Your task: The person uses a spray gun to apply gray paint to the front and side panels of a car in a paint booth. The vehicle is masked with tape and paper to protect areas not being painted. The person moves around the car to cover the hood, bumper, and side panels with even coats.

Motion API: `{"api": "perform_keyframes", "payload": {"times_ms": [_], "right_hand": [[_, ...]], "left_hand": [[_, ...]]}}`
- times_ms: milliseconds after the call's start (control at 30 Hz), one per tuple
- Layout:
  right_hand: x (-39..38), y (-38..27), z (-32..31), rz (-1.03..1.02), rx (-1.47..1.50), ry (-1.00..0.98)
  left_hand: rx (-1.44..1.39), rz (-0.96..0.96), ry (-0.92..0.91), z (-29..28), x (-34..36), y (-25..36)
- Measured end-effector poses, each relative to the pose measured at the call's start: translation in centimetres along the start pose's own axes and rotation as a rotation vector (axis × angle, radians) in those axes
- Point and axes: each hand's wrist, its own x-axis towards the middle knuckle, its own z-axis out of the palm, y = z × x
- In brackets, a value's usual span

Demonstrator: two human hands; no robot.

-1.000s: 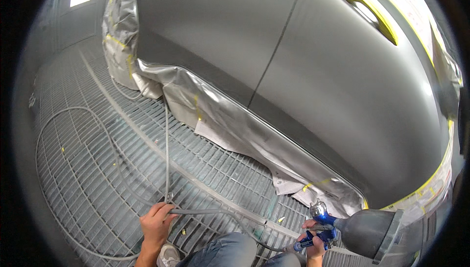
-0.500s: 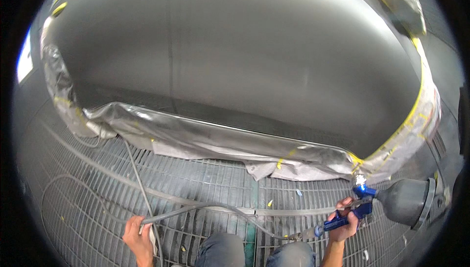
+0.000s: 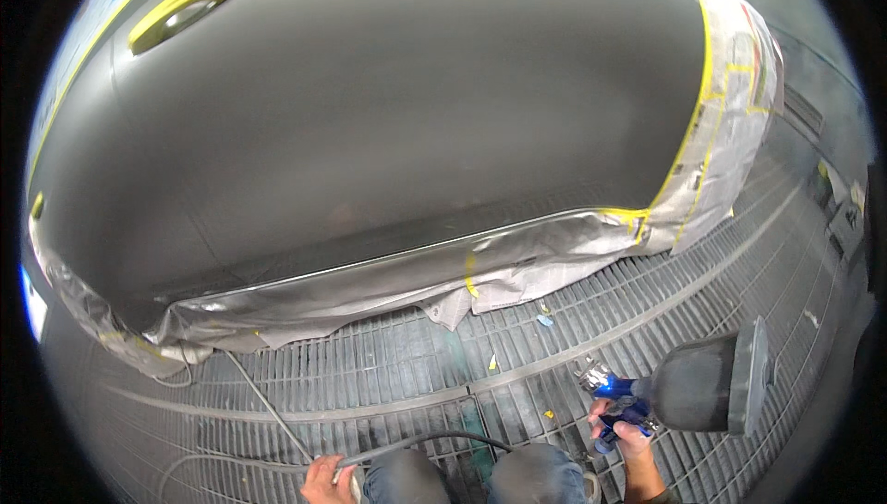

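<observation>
My right hand (image 3: 634,441) is wrapped round a blue spray gun (image 3: 631,410), at the lower right. Its silver nozzle end points up and left, and a large dark grey paint cup (image 3: 698,386) extends to its right. At the bottom, my left hand (image 3: 323,480) grips a grey air hose (image 3: 407,445), which arches across above my knees toward the right. Where it joins the gun does not show. Ahead of both hands stands a glossy dark grey car side panel (image 3: 416,125). The gun is apart from the panel, near its lower right corner.
Masking paper with yellow tape (image 3: 725,148) edges the panel on the right. Wrinkled masking film (image 3: 370,296) hangs along its lower edge. A yellow-taped door handle (image 3: 199,5) sits at the upper left. Below lies a metal floor grating (image 3: 517,365) with tape scraps and another hose (image 3: 268,405).
The view has turned, so the panel now slopes and its door handle shows. In the picture, the spray gun has shifted left, while my left hand has come lower and rightward with the hose.
</observation>
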Motion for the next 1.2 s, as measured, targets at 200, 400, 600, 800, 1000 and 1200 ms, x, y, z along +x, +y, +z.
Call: {"api": "perform_keyframes", "payload": {"times_ms": [200,400,600,800,1000,1200], "right_hand": [[-4.5,-2.7,-7.0,-0.04,-0.006,0.267],[-8.1,-2.4,-13.3,-0.204,0.056,0.56],[-8.7,-0.5,-13.0,-0.12,0.076,0.7],[-6.1,2.8,-10.8,0.077,-0.013,0.402],[2.5,2.1,-7.4,0.246,-0.048,-0.052],[12.1,-2.6,7.0,0.299,-0.077,-0.457]], "left_hand": [[0.012,-0.044,-0.139,0.8,0.6,4.1],[0.013,0.045,-0.191,2.7,0.6,6.7],[0.093,0.131,-0.198,4.7,0.9,8.4],[0.072,0.044,-0.19,3.8,0.7,7.0],[0.015,0.1,-0.053,3.3,1.1,4.4],[-0.014,-0.067,0.142,-5.4,1.5,0.7]]}}
